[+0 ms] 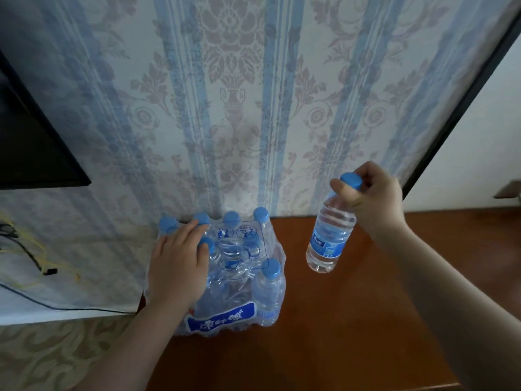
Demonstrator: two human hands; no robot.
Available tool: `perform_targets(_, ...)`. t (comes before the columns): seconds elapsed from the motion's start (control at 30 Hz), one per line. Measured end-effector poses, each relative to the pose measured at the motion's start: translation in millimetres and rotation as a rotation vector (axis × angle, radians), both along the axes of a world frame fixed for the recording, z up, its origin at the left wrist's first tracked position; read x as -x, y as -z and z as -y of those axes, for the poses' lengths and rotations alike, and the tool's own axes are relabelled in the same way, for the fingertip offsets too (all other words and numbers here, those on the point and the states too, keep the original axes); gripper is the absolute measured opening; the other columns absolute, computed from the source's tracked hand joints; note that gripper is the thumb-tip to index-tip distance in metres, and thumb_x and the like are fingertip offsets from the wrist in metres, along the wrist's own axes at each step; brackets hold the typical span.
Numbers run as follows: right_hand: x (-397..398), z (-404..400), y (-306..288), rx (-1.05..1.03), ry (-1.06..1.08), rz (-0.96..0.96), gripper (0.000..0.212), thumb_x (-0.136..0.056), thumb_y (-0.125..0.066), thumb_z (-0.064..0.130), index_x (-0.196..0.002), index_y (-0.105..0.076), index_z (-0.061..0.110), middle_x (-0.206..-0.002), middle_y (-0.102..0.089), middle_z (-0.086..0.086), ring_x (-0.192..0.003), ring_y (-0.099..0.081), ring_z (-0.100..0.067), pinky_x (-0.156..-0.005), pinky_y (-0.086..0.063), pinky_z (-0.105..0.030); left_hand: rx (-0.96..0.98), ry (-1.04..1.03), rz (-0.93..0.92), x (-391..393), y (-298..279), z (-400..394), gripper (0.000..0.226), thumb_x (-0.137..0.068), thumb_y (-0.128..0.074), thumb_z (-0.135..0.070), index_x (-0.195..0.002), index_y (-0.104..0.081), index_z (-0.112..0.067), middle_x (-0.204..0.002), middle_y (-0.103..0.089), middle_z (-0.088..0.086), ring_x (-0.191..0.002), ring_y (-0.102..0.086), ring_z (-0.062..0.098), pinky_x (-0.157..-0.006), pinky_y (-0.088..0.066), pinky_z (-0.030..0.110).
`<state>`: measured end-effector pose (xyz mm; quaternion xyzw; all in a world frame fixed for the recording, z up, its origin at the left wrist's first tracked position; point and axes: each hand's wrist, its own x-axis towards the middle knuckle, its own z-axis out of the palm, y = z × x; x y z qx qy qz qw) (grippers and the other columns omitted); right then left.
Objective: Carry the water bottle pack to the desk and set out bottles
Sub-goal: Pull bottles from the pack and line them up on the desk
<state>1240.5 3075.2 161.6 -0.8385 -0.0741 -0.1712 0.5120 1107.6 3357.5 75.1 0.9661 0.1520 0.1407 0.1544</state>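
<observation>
A shrink-wrapped pack of water bottles point(239, 280) with blue caps stands at the left end of the brown wooden desk point(352, 320), against the wall. Its wrap is torn open on top. My left hand point(177, 263) lies flat on the pack's top, fingers spread over the caps. My right hand point(372, 193) grips a single clear water bottle point(328, 238) by its blue cap. That bottle has a blue label and hangs tilted in the air to the right of the pack, above the desk.
A dark screen point(33, 142) is on the wall at the left. Cables point(33, 258) hang below it, over the patterned floor point(56, 354). A dark frame edge point(462, 100) runs diagonally along the wallpapered wall at the right.
</observation>
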Motion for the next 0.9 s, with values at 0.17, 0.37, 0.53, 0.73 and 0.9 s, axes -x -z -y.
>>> perform_targets(0.17, 6.0, -10.5, 53.0, 0.202, -0.066, -0.102, 0.029, -0.072, -0.081, 0.032, -0.073, -0.053, 0.022, -0.057, -0.053, 0.01, -0.048, -0.047, -0.002, -0.046, -0.037, -0.014, -0.009, 0.016, -0.017, 1.3, 1.0, -0.8, 0.043, -0.098, -0.03, -0.032, -0.139, -0.044, -0.027, -0.151, -0.037, -0.008, -0.14, -0.027, 0.009, -0.117, -0.02, 0.041)
perform_targets(0.37, 1.1, -20.2, 70.7, 0.582, -0.124, -0.109, 0.02, -0.08, -0.071, 0.037, -0.088, -0.056, 0.025, -0.08, -0.06, 0.009, -0.064, -0.056, -0.014, -0.052, -0.04, -0.028, -0.019, 0.019, -0.012, 2.0, 2.3, -1.2, 0.044, -0.098, -0.029, -0.033, -0.14, -0.043, -0.027, -0.151, -0.037, -0.008, -0.141, -0.026, 0.008, -0.118, -0.018, 0.041)
perform_targets(0.53, -7.8, -24.2, 72.5, 0.665, -0.16, -0.072, 0.021, -0.084, -0.068, 0.034, -0.096, -0.057, 0.022, -0.09, -0.057, 0.007, -0.072, -0.058, -0.019, -0.062, -0.049, -0.035, -0.024, 0.023, -0.01, 2.5, 3.4, -1.7, 0.043, -0.098, -0.03, -0.032, -0.14, -0.043, -0.026, -0.151, -0.038, -0.008, -0.14, -0.028, 0.009, -0.117, -0.018, 0.04)
perform_targets(0.73, -13.8, -28.3, 84.6, 0.638, -0.131, -0.192, 0.022, -0.087, -0.065, 0.035, -0.101, -0.056, 0.02, -0.096, -0.058, 0.004, -0.076, -0.057, -0.019, -0.063, -0.048, -0.034, -0.031, 0.021, -0.002, 1.6, 5.0, -2.2, 0.044, -0.098, -0.03, -0.032, -0.139, -0.044, -0.026, -0.15, -0.039, -0.007, -0.139, -0.029, 0.009, -0.117, -0.019, 0.039)
perform_targets(0.9, -16.9, -29.1, 85.9, 0.565, -0.051, -0.306, 0.028, -0.086, -0.064, 0.041, -0.102, -0.056, 0.02, -0.099, -0.061, -0.001, -0.078, -0.058, -0.019, -0.067, -0.052, -0.037, -0.021, 0.016, 0.016, 1.0, 4.9, -1.6, 0.041, -0.098, -0.034, -0.03, -0.137, -0.046, -0.025, -0.149, -0.041, -0.007, -0.138, -0.031, 0.009, -0.116, -0.02, 0.039)
